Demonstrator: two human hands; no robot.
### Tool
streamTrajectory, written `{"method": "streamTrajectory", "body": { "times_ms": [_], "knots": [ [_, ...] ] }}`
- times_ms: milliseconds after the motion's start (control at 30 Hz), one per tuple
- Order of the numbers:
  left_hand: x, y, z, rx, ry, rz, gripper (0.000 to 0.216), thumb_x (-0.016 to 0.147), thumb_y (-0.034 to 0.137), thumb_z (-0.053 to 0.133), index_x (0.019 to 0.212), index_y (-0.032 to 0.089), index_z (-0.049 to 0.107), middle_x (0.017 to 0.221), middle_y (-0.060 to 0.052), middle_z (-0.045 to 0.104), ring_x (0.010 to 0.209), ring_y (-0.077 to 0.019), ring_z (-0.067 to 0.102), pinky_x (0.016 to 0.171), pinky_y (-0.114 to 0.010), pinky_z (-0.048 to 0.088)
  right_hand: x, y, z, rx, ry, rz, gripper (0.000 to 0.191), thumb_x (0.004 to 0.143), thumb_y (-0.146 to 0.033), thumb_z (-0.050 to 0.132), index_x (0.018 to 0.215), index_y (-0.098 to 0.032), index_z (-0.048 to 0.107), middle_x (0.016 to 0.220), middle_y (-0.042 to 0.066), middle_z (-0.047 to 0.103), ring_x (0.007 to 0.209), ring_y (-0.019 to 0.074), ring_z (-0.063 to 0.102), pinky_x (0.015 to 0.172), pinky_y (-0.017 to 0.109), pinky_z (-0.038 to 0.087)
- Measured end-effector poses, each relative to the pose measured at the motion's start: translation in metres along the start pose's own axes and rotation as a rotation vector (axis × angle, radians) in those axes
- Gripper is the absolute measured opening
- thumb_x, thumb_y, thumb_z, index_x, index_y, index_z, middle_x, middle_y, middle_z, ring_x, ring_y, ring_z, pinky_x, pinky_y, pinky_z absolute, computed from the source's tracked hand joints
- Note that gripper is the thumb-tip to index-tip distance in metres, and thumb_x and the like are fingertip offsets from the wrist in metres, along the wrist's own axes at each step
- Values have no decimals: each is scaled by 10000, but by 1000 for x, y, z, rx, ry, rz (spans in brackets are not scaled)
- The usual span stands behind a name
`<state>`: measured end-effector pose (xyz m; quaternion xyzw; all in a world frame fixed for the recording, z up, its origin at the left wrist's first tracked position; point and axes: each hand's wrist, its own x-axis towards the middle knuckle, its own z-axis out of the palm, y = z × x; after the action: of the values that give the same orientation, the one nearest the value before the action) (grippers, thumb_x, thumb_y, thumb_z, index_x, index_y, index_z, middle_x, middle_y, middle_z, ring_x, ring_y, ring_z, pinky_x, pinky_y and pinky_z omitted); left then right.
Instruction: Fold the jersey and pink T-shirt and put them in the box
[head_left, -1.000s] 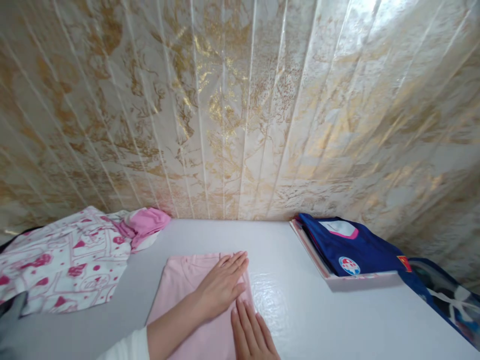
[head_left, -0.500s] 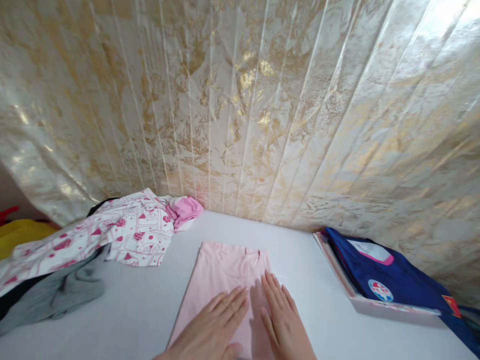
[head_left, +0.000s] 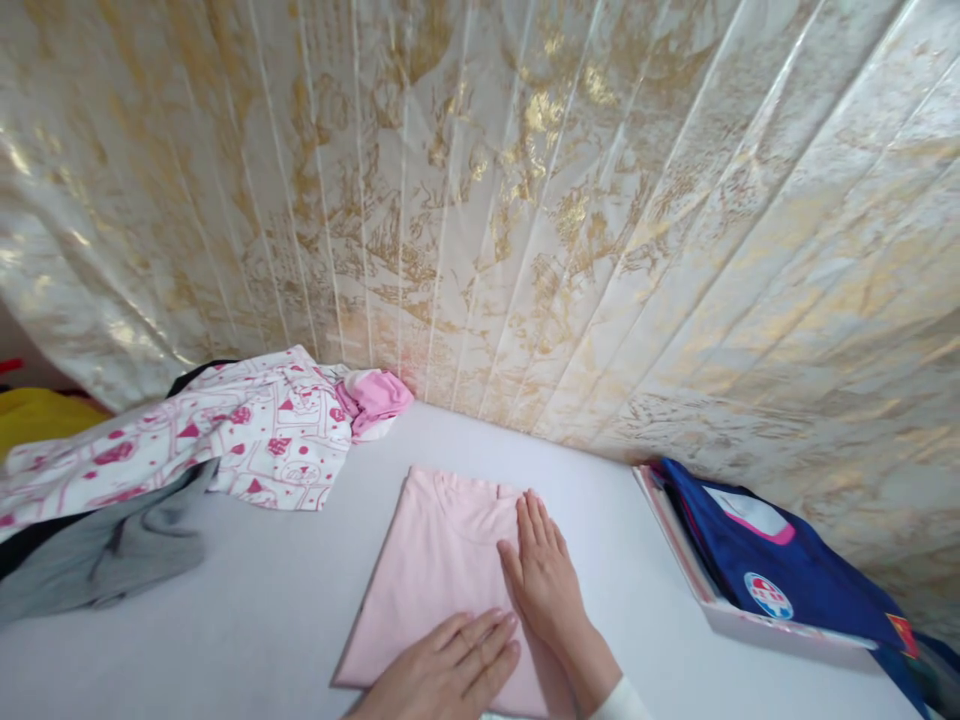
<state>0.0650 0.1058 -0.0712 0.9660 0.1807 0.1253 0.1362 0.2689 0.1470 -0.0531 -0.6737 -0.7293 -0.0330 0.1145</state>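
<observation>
A folded pale pink garment lies flat on the white table in front of me. My left hand rests palm down on its near edge, fingers stretched out together. My right hand lies flat along the garment's right side, fingers pointing away from me toward the collar. Neither hand grips anything.
A white garment with pink print and a pink piece are heaped at the back left, a grey garment in front of them. A folded navy garment sits on a flat board at the right. A gold-patterned wall covering stands behind.
My right hand has slid forward along the pink garment's right side. My left hand has drawn back to the near edge. The view has shifted left and down.
</observation>
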Motion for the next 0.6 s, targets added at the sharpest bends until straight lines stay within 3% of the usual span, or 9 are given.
{"method": "streamTrajectory", "body": {
  "times_ms": [133,300,433,600],
  "knots": [
    [-22,6,-35,-58,-16,-40,797,941,156,486,1525,268,-44,1540,-45,193,1414,-226,272,1148,-377,292,-8,1,-6,-1,9,-35,576,992,-405,313,1470,-84,329,1544,142,280,1440,255,233,1142,467,269],
    [-78,18,-77,-28,-96,-292,813,914,354,593,1517,288,53,1565,-44,117,1435,-256,217,1171,-406,224,-30,-16,-8,46,114,-307,580,1002,-394,326,1515,-150,214,1563,109,252,1446,227,219,1143,437,285],
    [-99,20,-88,-30,-229,-387,798,899,326,603,1506,315,85,1565,-21,122,1433,-254,227,1167,-417,223,-36,-36,-7,70,42,-367,606,984,-401,388,1511,-145,233,1553,106,272,1438,245,242,1141,444,306],
    [-108,13,-81,3,-210,-375,791,919,299,554,1507,327,26,1564,-10,127,1431,-235,241,1165,-417,224,-35,-37,-5,82,-10,-326,640,969,-431,417,1504,-125,246,1551,120,262,1437,272,234,1136,478,322]
  ]
}}
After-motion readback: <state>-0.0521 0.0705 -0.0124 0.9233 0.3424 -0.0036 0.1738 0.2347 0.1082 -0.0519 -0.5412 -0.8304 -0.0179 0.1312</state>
